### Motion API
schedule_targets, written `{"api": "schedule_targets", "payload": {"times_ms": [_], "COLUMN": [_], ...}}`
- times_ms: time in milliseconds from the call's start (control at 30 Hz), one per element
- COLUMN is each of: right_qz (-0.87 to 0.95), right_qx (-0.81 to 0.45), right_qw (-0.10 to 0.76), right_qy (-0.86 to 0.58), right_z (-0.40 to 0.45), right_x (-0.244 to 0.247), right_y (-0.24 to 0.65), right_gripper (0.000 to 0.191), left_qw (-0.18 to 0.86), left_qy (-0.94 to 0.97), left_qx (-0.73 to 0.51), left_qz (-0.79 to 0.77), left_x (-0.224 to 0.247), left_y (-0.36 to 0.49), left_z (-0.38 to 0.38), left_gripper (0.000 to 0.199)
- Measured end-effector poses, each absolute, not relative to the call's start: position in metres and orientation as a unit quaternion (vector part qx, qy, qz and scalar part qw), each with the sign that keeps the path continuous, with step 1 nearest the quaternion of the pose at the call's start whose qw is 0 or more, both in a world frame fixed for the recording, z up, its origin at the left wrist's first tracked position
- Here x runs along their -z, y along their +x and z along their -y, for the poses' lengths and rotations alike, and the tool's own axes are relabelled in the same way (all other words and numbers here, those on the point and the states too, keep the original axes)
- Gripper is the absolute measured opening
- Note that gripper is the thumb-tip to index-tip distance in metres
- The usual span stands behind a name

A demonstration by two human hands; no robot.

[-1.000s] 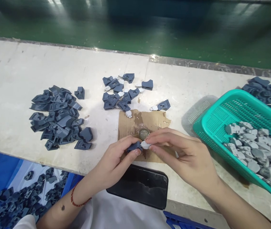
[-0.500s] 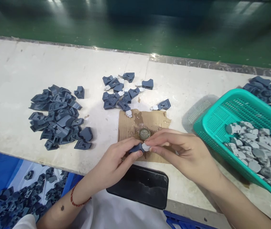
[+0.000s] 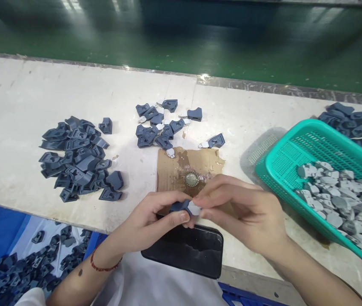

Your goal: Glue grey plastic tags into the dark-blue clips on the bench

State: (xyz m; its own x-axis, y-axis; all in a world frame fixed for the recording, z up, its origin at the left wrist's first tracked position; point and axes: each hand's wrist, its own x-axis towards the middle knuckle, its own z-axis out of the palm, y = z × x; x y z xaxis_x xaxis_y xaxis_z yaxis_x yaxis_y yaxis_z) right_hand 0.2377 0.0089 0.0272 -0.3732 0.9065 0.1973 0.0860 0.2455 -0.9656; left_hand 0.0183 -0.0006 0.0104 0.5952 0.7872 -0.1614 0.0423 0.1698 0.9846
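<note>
Left hand: the left hand [image 3: 160, 216] was closed around a dark blue part [image 3: 180, 206], which was pinched between thumb and fingers at the near edge of the cardboard [image 3: 171, 172].
Right hand: a pale grey piece [image 3: 194, 208] was gripped narrowly between the thumb and fingertips of the right hand [image 3: 243, 212], over the cardboard's near right corner.
Joint: the grey piece was held against the right end of the dark blue part; how deeply it was seated could not be told.
Metal disc: a round disc [image 3: 191, 179] was set on the cardboard, just beyond the fingers.
Phone: a black phone [image 3: 187, 253] was laid on the near side of the cardboard, partly covered by the left hand.
Joined parts: a loose group of dark parts with grey ends [image 3: 155, 131] was spread beyond the cardboard.
Dark heap: more dark blue parts [image 3: 80, 157] were piled left of the cardboard.
Basket: a green basket [image 3: 265, 163] was placed right of the cardboard, and grey pieces [image 3: 340, 202] were contained in it.
</note>
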Motion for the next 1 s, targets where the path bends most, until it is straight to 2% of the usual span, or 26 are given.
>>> {"api": "schedule_targets", "payload": {"times_ms": [100, 267, 333, 467, 700, 867, 1000], "right_qz": [0.715, 0.822, 0.839, 0.839, 0.840, 0.849, 0.860], "right_qx": [-0.431, -0.280, -0.223, -0.167, -0.158, -0.142, -0.113], "right_qw": [0.442, 0.384, 0.377, 0.383, 0.374, 0.368, 0.361], "right_qy": [-0.329, -0.312, -0.323, -0.348, -0.359, -0.351, -0.342], "right_z": [-0.005, 0.000, 0.003, 0.006, 0.007, 0.005, 0.002], "right_x": [-0.028, -0.018, -0.012, -0.005, -0.008, -0.008, -0.005], "right_y": [0.235, 0.228, 0.223, 0.216, 0.220, 0.223, 0.223], "right_gripper": [0.021, 0.059, 0.066, 0.059, 0.031, 0.025, 0.022], "left_qw": [0.698, 0.684, 0.663, 0.639, 0.664, 0.639, 0.628], "left_qy": [0.561, 0.575, 0.593, 0.640, 0.618, 0.647, 0.662], "left_qx": [-0.306, -0.298, -0.292, -0.260, -0.260, -0.271, -0.251], "left_qz": [-0.323, -0.336, -0.352, -0.339, -0.330, -0.315, -0.325], "left_x": [-0.009, -0.011, -0.013, -0.013, -0.008, -0.008, -0.008], "left_y": [0.017, 0.016, 0.016, 0.019, 0.022, 0.021, 0.023], "left_z": [0.001, 0.004, 0.004, 0.003, 0.002, 0.001, 0.001], "left_gripper": [0.027, 0.036, 0.039, 0.044, 0.043, 0.049, 0.042]}}
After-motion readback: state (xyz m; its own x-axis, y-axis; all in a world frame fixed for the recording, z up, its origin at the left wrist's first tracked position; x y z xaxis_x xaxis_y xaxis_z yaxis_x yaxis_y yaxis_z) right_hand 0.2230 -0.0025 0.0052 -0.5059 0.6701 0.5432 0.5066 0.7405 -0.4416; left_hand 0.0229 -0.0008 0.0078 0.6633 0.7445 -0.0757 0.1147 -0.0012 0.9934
